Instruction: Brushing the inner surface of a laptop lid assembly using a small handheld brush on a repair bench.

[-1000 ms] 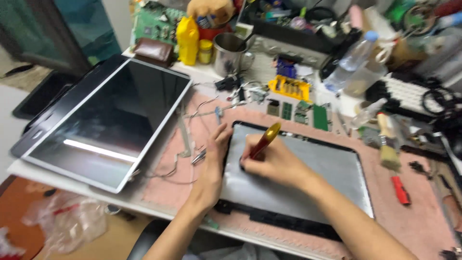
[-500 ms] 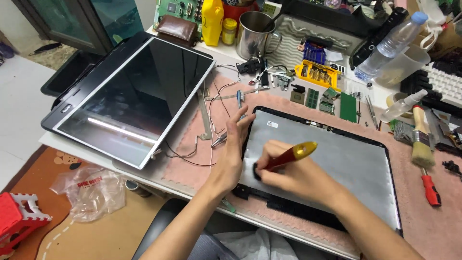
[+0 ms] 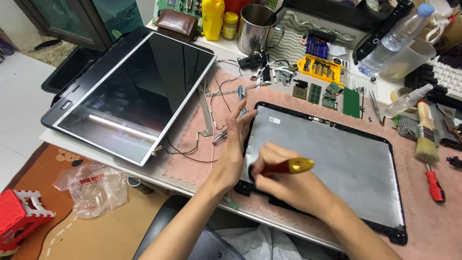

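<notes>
My right hand (image 3: 281, 180) is clenched around a screwdriver (image 3: 284, 168), and its tip is hidden under my fingers, so I cannot make out what it meets. The yellow handle end points right, long axis nearly level. It sits over the lower left corner of the laptop lid (image 3: 332, 159) near the worktop's front edge. My left hand (image 3: 233, 144) lies flat, fingers released, against the lid's left edge. A paintbrush (image 3: 426, 139) lies toward the right edge, a screen panel (image 3: 134, 91) at the left.

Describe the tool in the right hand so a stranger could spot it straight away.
Find the grey laptop lid panel with a black frame on the pink mat. At its near-left corner, the right hand grips a screwdriver with a red and yellow handle. The other red-handled tool, a paintbrush, lies untouched at the panel's right.
</notes>
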